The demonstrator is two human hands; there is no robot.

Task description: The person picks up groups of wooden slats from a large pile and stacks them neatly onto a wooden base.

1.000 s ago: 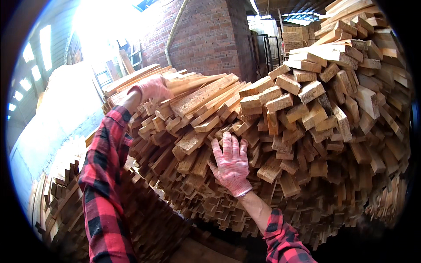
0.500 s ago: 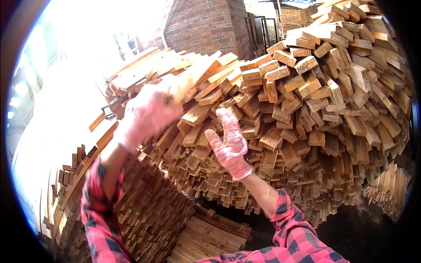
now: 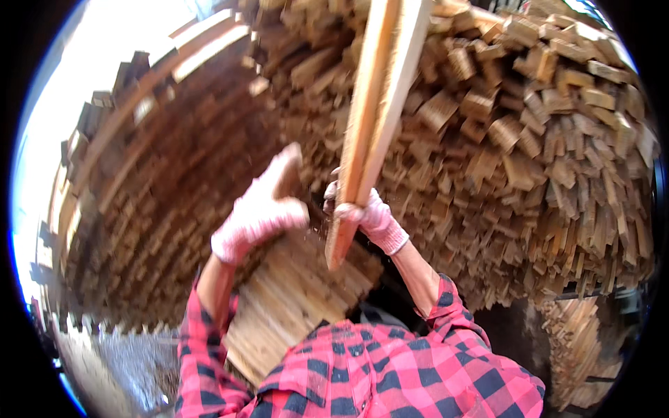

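Two long wooden boards [image 3: 380, 97] stand steeply upright in front of me, side by side and touching, their far ends running out of the top of the picture. Close to their lower end, my right hand [image 3: 378, 221] in a pinkish work glove grips them, the thumb across the front. My left hand [image 3: 261, 212], gloved alike and a little blurred, is to the left of the boards and apart from them. Its fingers are stretched out, the thumb spread away, with nothing in it.
A big pile of loosely stacked boards [image 3: 516, 167] fills the right and far side, many ends jutting toward me. Another tall stack [image 3: 153, 209] rises on the left. Below my hands lies a low layer of flat boards [image 3: 286, 292]. More wood [image 3: 575, 348] stands at the lower right.
My view has tipped downward. My left hand has come down from the pile and let go of the wood it held. My right hand, earlier open, now grips two boards.
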